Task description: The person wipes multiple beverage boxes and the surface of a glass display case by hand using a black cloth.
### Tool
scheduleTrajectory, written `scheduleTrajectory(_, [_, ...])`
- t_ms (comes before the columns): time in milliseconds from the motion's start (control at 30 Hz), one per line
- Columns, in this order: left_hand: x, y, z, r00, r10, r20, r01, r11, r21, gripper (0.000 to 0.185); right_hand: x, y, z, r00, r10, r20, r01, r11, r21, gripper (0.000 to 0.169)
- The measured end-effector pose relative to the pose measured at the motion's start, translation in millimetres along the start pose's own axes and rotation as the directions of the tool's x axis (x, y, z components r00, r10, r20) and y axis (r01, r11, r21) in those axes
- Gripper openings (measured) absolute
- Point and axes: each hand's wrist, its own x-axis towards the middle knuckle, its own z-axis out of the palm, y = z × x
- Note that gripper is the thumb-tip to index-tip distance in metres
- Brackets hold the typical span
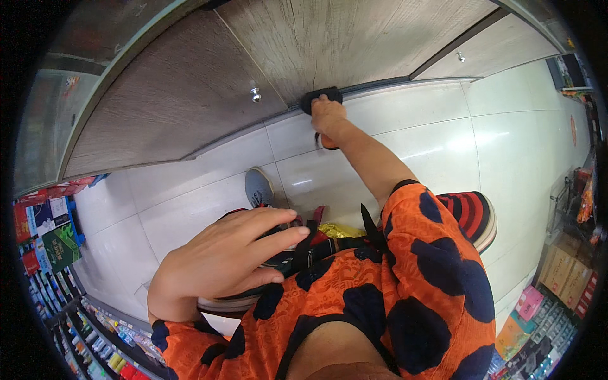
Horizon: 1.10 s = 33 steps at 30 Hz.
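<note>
My right hand (328, 114) reaches out to the foot of a wood-grain cabinet panel (327, 42). It grips a black cloth (323, 97), bunched against the panel's bottom edge. Just below that wrist an orange item (328, 141) shows, mostly hidden by my arm. My left hand (223, 251) hovers or rests over my lap, palm down, fingers slightly apart, with nothing seen in it. Its fingertips are near a black strap (306, 247) on my clothing; whether they touch is unclear. Below the lap lies a shiny yellow item (341, 231), partly covered.
A darker cabinet door (180, 80) with a round metal knob (256, 95) adjoins the panel on the left. My grey shoe (260, 186) stands on the pale tiled floor (199, 180). Stocked shelves (109, 342) line the lower left; cardboard boxes (565, 270) stand at right.
</note>
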Motion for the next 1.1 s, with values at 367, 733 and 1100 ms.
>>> scheduleTrajectory(367, [44,-49,1,0.884,-0.346,-0.314,0.233,0.909,-0.345,0.067,-77,37,-5,0.965,-0.261,-0.01,-0.115,-0.458,0.882,0.049])
scheduleTrajectory(733, [80,-72,32,0.73,-0.654,-0.197,0.248,0.523,-0.816,0.061,-151,12,-32,0.859,-0.512,-0.014,-0.377,-0.65,0.66,0.044])
scheduleTrajectory(1100, [78,-62,18,0.458,-0.781,-0.425,-0.456,0.204,-0.866,0.027,-139,27,-41,0.746,-0.569,-0.347,0.148,-0.367,0.919,0.082])
